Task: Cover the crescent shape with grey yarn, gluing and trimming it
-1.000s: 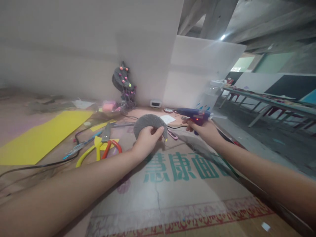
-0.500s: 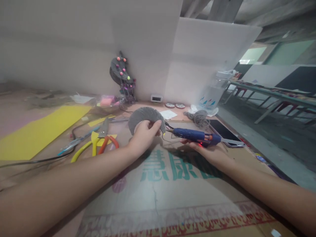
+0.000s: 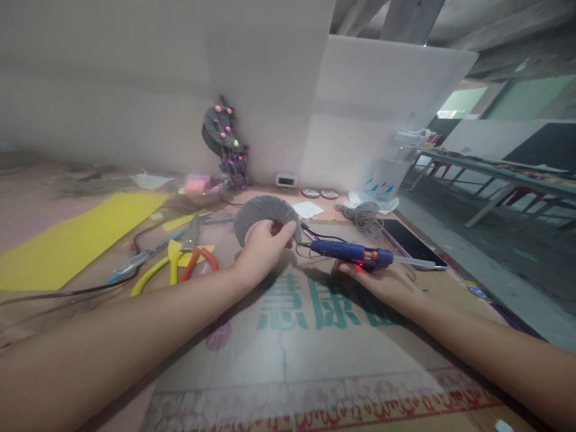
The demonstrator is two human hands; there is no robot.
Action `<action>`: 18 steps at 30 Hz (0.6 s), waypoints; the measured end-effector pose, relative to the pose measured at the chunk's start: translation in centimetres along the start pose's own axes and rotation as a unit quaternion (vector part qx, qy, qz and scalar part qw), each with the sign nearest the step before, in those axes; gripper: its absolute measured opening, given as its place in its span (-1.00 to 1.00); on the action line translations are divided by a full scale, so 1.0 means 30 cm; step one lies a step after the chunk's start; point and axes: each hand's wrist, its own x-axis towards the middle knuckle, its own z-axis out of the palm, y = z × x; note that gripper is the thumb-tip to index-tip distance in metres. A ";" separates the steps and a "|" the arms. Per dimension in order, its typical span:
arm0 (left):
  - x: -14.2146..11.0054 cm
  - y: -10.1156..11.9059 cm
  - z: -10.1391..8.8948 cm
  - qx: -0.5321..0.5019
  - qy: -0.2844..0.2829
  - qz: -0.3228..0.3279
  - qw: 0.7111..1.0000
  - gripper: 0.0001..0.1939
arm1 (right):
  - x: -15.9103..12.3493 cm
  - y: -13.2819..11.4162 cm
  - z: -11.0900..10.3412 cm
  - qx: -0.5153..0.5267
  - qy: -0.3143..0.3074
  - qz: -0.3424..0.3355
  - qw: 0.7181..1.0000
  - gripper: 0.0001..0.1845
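My left hand pinches a grey yarn-wrapped crescent near its right end, holding it above the cardboard. In my right hand is a blue hot glue gun, a red light glowing by my fingers. Its nozzle meets or nearly meets the crescent's right tip; touching I cannot tell. A whitish glue stick juts from the back of the gun. Scissors with a pair of yellow and orange-red handles lie left of my left hand.
Yellow sheet lies at the left. A decorated grey crescent leans on the back wall, with a small digital clock nearby. Grey yarn, a phone and a water bottle are at the right. A black cable crosses the left side.
My right hand has brought the glue gun down and then left, its nozzle now at the crescent's tip. My left hand keeps its hold on the crescent. The view has shifted slightly.
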 end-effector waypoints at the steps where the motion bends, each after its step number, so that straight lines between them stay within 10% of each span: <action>1: -0.001 0.001 -0.001 0.005 0.001 0.002 1.000 -0.60 | 0.000 0.002 0.002 0.007 -0.009 0.006 1.000 -0.70; 18: -0.001 -0.009 0.001 0.023 0.003 0.016 1.000 -0.58 | 0.007 -0.007 0.008 0.020 0.013 -0.020 1.000 -0.81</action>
